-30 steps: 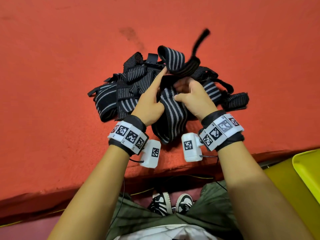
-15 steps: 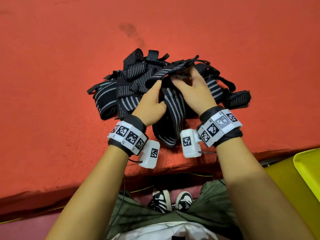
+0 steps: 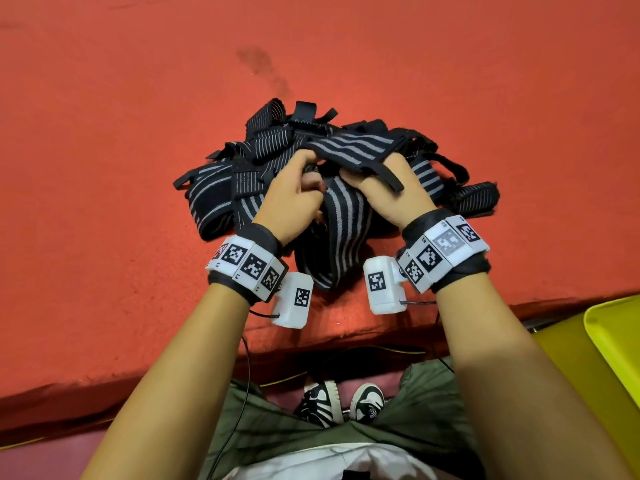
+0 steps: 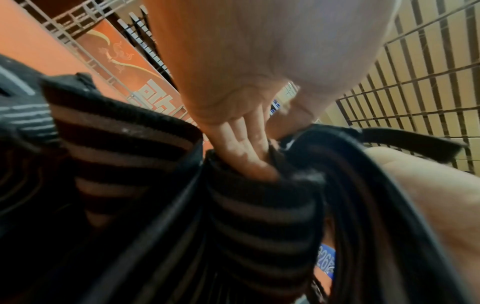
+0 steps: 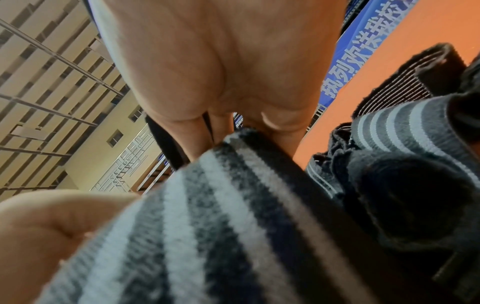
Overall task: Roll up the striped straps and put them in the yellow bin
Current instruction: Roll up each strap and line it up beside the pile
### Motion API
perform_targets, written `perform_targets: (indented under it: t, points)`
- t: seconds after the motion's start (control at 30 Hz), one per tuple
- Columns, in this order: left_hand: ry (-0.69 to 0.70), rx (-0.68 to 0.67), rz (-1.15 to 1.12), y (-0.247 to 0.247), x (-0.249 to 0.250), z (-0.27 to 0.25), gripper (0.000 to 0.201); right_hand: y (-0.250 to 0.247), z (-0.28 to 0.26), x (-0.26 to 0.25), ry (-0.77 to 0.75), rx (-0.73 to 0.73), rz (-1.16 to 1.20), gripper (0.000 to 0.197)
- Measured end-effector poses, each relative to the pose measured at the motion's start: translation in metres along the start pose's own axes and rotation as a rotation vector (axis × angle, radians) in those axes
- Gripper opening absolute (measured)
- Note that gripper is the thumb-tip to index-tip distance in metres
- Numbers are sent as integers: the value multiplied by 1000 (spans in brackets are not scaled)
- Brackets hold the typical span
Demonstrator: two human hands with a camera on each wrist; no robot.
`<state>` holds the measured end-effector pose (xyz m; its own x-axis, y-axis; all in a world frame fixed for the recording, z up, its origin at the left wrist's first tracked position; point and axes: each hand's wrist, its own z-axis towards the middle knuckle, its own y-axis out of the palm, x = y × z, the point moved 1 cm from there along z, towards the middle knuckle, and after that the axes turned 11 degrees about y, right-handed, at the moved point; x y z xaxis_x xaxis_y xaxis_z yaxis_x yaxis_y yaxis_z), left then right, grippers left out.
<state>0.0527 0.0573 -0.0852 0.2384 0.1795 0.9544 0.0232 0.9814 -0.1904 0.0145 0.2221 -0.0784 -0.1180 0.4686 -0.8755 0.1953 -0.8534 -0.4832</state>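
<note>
Both hands, left hand [image 3: 294, 199] and right hand [image 3: 398, 192], pinch a soft, floppy striped strap [image 3: 349, 148] above the pile [image 3: 221, 188]; best gripped by its end.

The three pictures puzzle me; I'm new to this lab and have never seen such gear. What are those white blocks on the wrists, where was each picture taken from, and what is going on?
No machine here: a person works bare-handed. The big picture comes from a head-worn camera looking down. The white blocks on the wrists are small cameras, which give the two close-up pictures along each hand. On the red mat lies a pile of striped straps. The left hand and the right hand both grip one striped strap, its far end spread between them and the rest hanging toward the person. The fingers of the left hand tuck into its fold. The yellow bin waits at the lower right.
</note>
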Motion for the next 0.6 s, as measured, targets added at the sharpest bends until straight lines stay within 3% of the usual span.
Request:
perform_targets:
  t: [0.1,0.2,0.27,0.37,0.47,0.6]
  points:
    - [-12,102,24,-1,8,2,40,0,1,0,42,12,-24,49]
    - [109,28,137,-1,10,3,59,4,5,6,143,16,-48,46]
    - [146,16,251,-1,5,5,48,5,7,9,153,7,-51,38]
    - [82,92,231,-3,1,7,27,7,6,9,117,-42,-16,23]
    - [-12,178,140,-2,4,6,30,8,-1,5,56,-38,11,39]
    - [-113,259,148,-4,1,5,31,9,-8,4,-12,-85,36,31]
